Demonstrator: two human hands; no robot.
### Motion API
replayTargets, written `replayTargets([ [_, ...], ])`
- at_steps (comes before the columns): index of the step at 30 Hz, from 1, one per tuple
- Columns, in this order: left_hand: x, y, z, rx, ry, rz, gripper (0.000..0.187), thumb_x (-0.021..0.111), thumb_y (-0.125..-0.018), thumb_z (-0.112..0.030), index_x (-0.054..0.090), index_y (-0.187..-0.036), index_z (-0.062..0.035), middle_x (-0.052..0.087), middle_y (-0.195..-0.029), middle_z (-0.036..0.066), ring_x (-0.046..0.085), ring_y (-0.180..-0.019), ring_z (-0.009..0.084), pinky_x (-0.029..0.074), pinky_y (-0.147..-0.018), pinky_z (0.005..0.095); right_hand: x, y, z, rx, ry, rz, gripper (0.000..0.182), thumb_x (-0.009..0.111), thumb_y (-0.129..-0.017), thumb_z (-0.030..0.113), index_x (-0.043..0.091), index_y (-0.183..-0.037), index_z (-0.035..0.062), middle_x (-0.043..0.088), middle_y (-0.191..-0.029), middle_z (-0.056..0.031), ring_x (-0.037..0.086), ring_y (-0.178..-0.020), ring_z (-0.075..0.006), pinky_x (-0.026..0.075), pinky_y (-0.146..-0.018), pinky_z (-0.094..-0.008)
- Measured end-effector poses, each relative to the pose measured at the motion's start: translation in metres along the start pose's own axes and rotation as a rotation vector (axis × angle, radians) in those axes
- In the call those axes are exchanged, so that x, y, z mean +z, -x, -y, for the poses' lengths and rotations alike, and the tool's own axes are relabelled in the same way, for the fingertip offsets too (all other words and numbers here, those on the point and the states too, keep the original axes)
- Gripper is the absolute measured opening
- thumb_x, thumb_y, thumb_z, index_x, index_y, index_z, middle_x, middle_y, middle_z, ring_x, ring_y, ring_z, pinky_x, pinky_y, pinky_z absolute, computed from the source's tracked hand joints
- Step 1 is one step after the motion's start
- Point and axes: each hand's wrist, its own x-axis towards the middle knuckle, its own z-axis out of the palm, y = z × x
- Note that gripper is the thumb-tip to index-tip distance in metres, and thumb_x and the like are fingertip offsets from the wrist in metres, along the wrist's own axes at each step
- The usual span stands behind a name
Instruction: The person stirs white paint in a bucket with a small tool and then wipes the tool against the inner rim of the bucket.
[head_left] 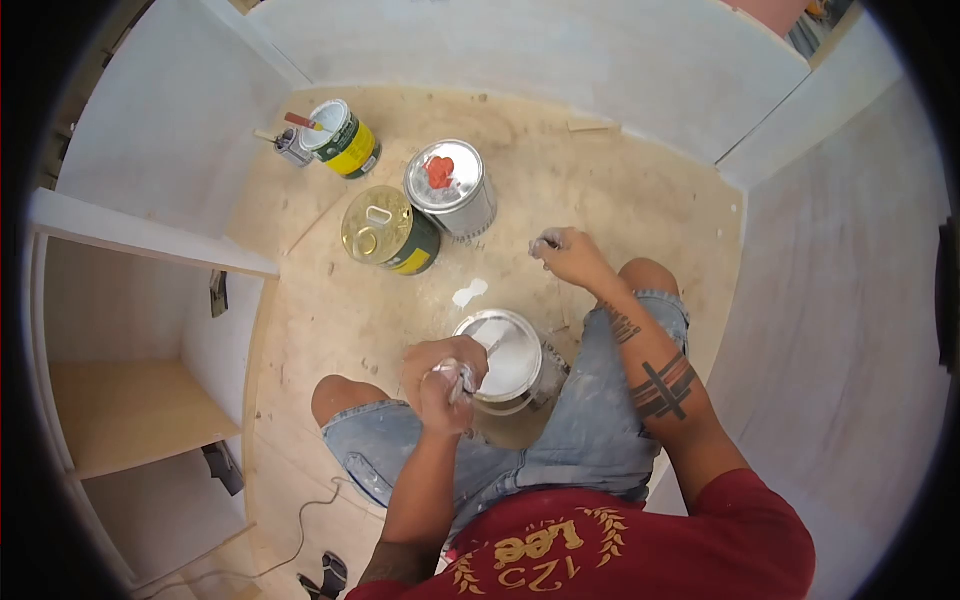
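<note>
An open can of white paint (515, 365) stands between the person's knees. Closed in a fist at its left rim, my left hand (443, 380) has whitish smears on it; a narrow grey strip shows over the paint beside the fingers, but what the fist grips is unclear. My right hand (573, 257) is raised above the floor, up and to the right of the can, its fingers pinched together around something small and greyish. White paint spots (470, 293) lie on the floor just beyond the can.
A silver can with a red patch on its lid (463, 205) stands beside a green and yellow tin (391, 230). Farther left are an open tub with a red-handled brush (345, 140) and a small container (293, 148). White panels surround the floor; an open cabinet (150, 400) is at left.
</note>
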Motion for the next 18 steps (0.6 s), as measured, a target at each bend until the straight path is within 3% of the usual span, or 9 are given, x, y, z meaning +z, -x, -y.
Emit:
replayTargets([
  [3,-0.024,0.038,0.053,0.016,-0.009,-0.010,0.037,0.044,-0.087,-0.021,0.041,-0.057,0.0001,0.043,-0.049,0.011,0.041,-0.042,0.0218,0.033,-0.044,0.0327,-0.003,-0.003,0.007,-0.083,0.036,-0.005,0.035,0.063,-0.085,0.032,0.071,-0.096,-0.0002,0.069,-0.081,-0.0205,0.066,-0.075,-0.0296,0.051,-0.071,-0.0371],
  [5,-0.034,0.041,0.082,0.046,-0.201,0.061,0.037,0.044,-0.085,-0.022,0.043,-0.055,-0.0008,0.045,-0.049,0.012,0.042,-0.043,0.0216,0.033,-0.043,0.0326,0.001,-0.002,-0.001,-0.038,-0.013,0.001,0.034,0.062,-0.085,0.031,0.071,-0.096,0.0000,0.069,-0.081,-0.0206,0.066,-0.075,-0.0303,0.051,-0.071,-0.0372],
  [7,-0.040,0.050,0.100,-0.223,-0.043,-0.211,0.038,0.044,-0.084,-0.025,0.046,-0.055,-0.0003,0.046,-0.049,0.013,0.043,-0.043,0.0216,0.033,-0.043,0.0330,0.002,0.000,0.001,-0.043,-0.001,-0.011,0.034,0.063,-0.085,0.031,0.071,-0.096,0.0001,0.069,-0.081,-0.0207,0.066,-0.075,-0.0304,0.051,-0.071,-0.0372],
  [9,-0.032,0.043,0.074,-0.255,0.050,-0.226,0.036,0.044,-0.083,-0.018,0.043,-0.052,0.0013,0.048,-0.050,0.013,0.044,-0.044,0.0198,0.033,-0.043,0.0310,-0.001,0.003,0.006,-0.051,0.017,-0.028,0.034,0.063,-0.085,0.031,0.072,-0.096,0.0001,0.069,-0.082,-0.0208,0.066,-0.075,-0.0304,0.051,-0.071,-0.0371],
  [12,-0.009,0.026,0.012,-0.208,-0.034,-0.021,0.040,0.043,-0.086,-0.024,0.047,-0.056,0.0015,0.045,-0.048,0.014,0.043,-0.043,0.0214,0.033,-0.043,0.0335,0.001,0.002,0.005,-0.025,0.030,0.001,0.035,0.063,-0.085,0.031,0.071,-0.097,-0.0005,0.069,-0.082,-0.0210,0.066,-0.076,-0.0306,0.051,-0.071,-0.0368],
  [14,-0.004,0.022,0.004,-0.047,0.038,0.089,0.040,0.044,-0.086,-0.024,0.046,-0.055,0.0011,0.043,-0.047,0.013,0.044,-0.044,0.0214,0.033,-0.044,0.0344,0.001,0.000,0.005,-0.051,0.029,-0.024,0.035,0.064,-0.085,0.031,0.071,-0.098,-0.0007,0.069,-0.084,-0.0212,0.067,-0.077,-0.0307,0.051,-0.073,-0.0368],
  [15,-0.010,0.030,0.030,-0.043,0.038,0.085,0.040,0.044,-0.086,-0.024,0.046,-0.055,0.0011,0.043,-0.047,0.013,0.044,-0.044,0.0214,0.033,-0.044,0.0344,0.001,-0.003,0.003,-0.055,0.032,-0.021,0.035,0.064,-0.085,0.031,0.071,-0.098,-0.0007,0.069,-0.084,-0.0212,0.067,-0.077,-0.0307,0.051,-0.073,-0.0368],
  [17,-0.033,0.061,0.102,0.123,-0.392,-0.003,0.041,0.047,-0.084,-0.027,0.045,-0.054,0.0010,0.041,-0.047,0.011,0.043,-0.044,0.0216,0.032,-0.045,0.0349,0.007,-0.005,-0.004,-0.046,-0.035,-0.014,0.035,0.064,-0.086,0.031,0.071,-0.098,-0.0006,0.069,-0.085,-0.0214,0.067,-0.077,-0.0306,0.051,-0.073,-0.0370],
  [18,-0.036,0.061,0.106,0.122,-0.396,-0.008,0.041,0.047,-0.084,-0.027,0.045,-0.054,0.0010,0.041,-0.047,0.011,0.043,-0.044,0.0216,0.032,-0.045,0.0349,0.008,-0.004,-0.002,-0.048,-0.036,-0.008,0.035,0.064,-0.086,0.031,0.071,-0.098,-0.0006,0.069,-0.085,-0.0214,0.067,-0.077,-0.0306,0.051,-0.073,-0.0370],
])
